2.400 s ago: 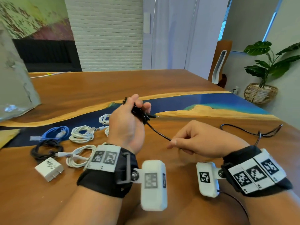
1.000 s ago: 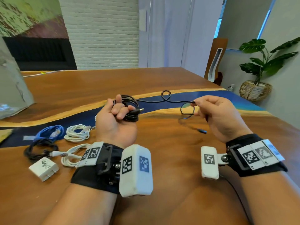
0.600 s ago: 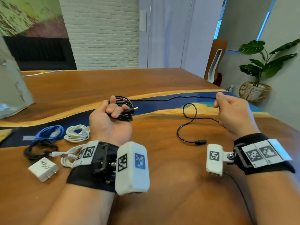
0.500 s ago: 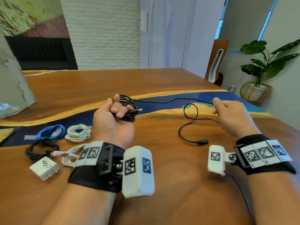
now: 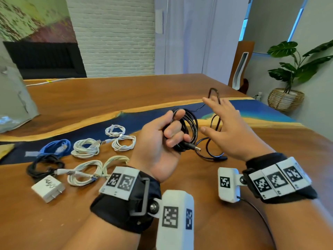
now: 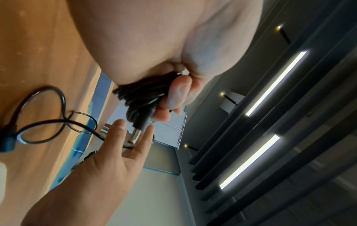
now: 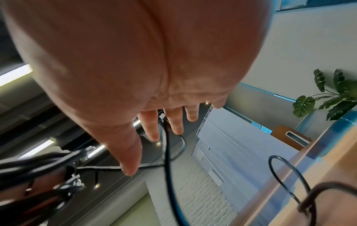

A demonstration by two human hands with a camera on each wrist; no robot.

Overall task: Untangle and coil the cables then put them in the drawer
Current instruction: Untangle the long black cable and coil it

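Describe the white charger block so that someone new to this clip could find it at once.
Start at the wooden table with its blue resin strip, then go to the cable coils left of the left hand. The white charger block lies nearest the viewer, the only boxy item there, with metal prongs and black scribble on top.

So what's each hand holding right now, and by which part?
The left hand grips the black cable round its coiled loops, plug end sticking out. The right hand is spread; a loose strand runs between its fingers, nothing gripped.

Two hands; two black cables, one coiled round a hand [image 5: 187, 130], one lying left [image 5: 43, 166]; five white cable coils, nearest [image 5: 84, 175]; one blue cable bundle [image 5: 55, 147]; one white square charger plug [image 5: 47, 187].
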